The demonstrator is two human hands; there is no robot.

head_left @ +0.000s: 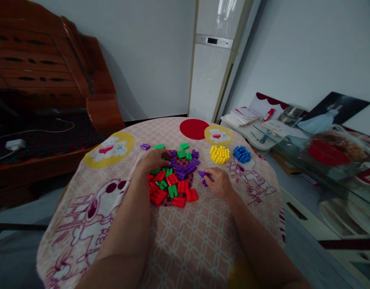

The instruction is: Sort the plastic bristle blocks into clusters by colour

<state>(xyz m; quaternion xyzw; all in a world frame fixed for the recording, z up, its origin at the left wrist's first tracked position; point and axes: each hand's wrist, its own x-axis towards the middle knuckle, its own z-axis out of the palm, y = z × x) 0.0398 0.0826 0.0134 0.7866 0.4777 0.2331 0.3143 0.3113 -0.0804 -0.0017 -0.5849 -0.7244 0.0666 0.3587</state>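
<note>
Small plastic pieces lie in a loose pile on the cloth-covered table: red pieces (158, 196) at the near side, green pieces (173, 191) among them, purple pieces (181, 172) in the middle. My left hand (153, 161) reaches over the pile's left side, its fingers curved and a little apart beside the purple pieces. At the right of the pile, my right hand (220, 183) is closed on purple plastic pieces (204, 175) that stick out past the fingertips. Beyond that hand stand a group of yellow pieces (220, 154) and a group of blue pieces (242, 154), packed close together.
The round table has a patterned tablecloth (191, 241). To the right is a glass shelf (289, 154) with papers and a red bowl (328, 153) by a plastic bag. A wooden bench (103, 110) stands at the left, a tall white cabinet unit (212, 76) behind.
</note>
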